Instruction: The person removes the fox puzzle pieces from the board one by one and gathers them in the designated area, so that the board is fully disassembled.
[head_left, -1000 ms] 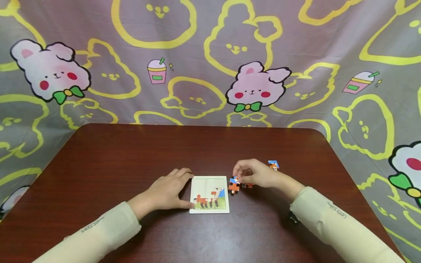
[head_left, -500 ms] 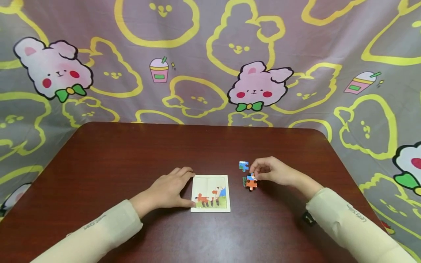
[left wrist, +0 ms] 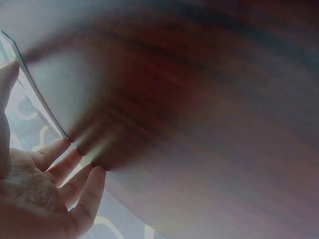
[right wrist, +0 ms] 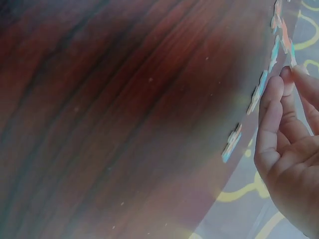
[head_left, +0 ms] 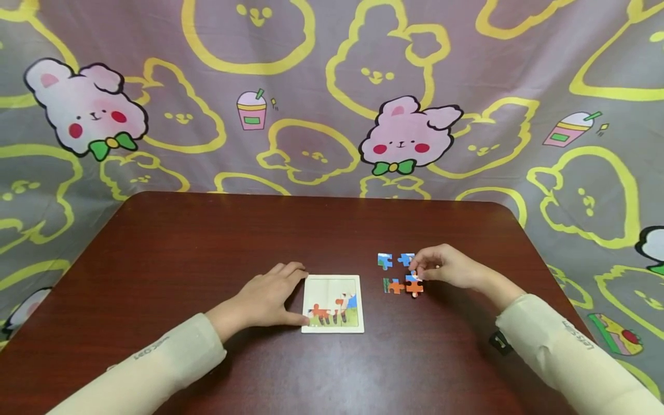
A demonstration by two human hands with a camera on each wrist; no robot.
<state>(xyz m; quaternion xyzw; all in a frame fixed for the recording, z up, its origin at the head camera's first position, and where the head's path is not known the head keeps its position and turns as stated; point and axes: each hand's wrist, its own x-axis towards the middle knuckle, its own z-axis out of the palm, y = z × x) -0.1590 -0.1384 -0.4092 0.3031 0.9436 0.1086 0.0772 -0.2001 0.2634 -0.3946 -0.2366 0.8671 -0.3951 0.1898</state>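
Note:
My left hand (head_left: 264, 300) rests at the left edge of a white-framed jigsaw tray (head_left: 332, 330), thumb at the near corner and fingertips at the far one. In the left wrist view its fingers (left wrist: 89, 194) are spread. Assembled pieces showing orange legs and grass (head_left: 332, 317) fill the tray's lower part; pale backing shows above. To the right of the tray, my right hand (head_left: 450, 268) pinches an orange-and-blue jigsaw piece (head_left: 414, 286) between thumb and fingertips. The right wrist view shows this piece (right wrist: 285, 36) tilted up from the tabletop.
Close to the held piece lie a blue-green piece (head_left: 384, 261), a blue piece (head_left: 406, 259) and an orange-green piece (head_left: 394, 286). Another loose piece (right wrist: 232, 143) lies nearer the right wrist camera. A patterned curtain (head_left: 311, 86) surrounds the dark wooden table (head_left: 233, 230).
My right hand has moved right, away from the tray, carrying the orange-and-blue jigsaw piece. Loose pieces it hid before now show. My left hand has stayed at the tray.

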